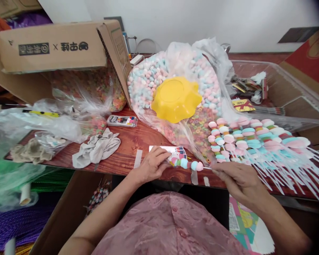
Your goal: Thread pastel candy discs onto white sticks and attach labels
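Right hand [238, 179] pinches a candy skewer [187, 163], left hand [151, 165] apparently clamps its wrapper [172, 151]; finished skewers [257, 140] piled at three o'clock, loose candy bag [159, 76] remaining.

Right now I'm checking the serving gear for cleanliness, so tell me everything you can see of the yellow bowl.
The yellow bowl looks like glossy plastic, with a wavy, scalloped rim and a flat round base. It lies upside down, slightly tilted, on top of a clear plastic bag of pink, blue and white candies, behind the wooden table's front edge. Neither hand touches it. No dirt shows on its outside; the inside is hidden.
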A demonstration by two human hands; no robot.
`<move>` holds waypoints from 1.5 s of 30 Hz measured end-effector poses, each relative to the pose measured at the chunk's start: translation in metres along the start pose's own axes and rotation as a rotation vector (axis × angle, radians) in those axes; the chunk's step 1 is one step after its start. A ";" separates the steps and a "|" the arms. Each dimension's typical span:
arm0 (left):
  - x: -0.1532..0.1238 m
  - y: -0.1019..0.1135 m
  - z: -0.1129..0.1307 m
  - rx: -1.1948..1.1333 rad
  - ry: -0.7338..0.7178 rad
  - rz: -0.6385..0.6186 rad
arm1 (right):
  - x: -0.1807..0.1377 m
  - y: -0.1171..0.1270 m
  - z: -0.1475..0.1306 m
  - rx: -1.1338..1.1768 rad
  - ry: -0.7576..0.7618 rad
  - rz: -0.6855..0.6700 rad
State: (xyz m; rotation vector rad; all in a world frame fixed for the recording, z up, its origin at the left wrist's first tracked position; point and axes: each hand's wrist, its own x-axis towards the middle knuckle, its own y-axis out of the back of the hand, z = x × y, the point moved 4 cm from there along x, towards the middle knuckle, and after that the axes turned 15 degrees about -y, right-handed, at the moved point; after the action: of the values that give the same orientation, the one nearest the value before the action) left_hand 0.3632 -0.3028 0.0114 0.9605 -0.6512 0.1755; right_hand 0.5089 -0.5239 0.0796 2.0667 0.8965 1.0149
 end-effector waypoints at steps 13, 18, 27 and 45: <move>0.024 0.000 -0.009 0.039 -0.020 -0.292 | 0.001 -0.012 -0.011 0.020 0.059 0.088; 0.036 0.000 -0.003 -0.042 0.117 -0.297 | 0.010 -0.003 -0.019 -0.018 0.109 0.039; 0.041 0.002 0.001 0.087 0.199 -0.226 | 0.017 0.000 -0.020 -0.069 0.111 -0.106; 0.038 -0.011 0.031 -0.165 0.242 -0.528 | 0.052 0.005 -0.024 -0.218 0.258 -0.315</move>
State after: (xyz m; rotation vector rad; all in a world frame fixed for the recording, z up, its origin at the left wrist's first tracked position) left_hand 0.3848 -0.3388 0.0387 0.9040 -0.1727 -0.2253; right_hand 0.5147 -0.4790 0.1152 1.5778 1.1450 1.1623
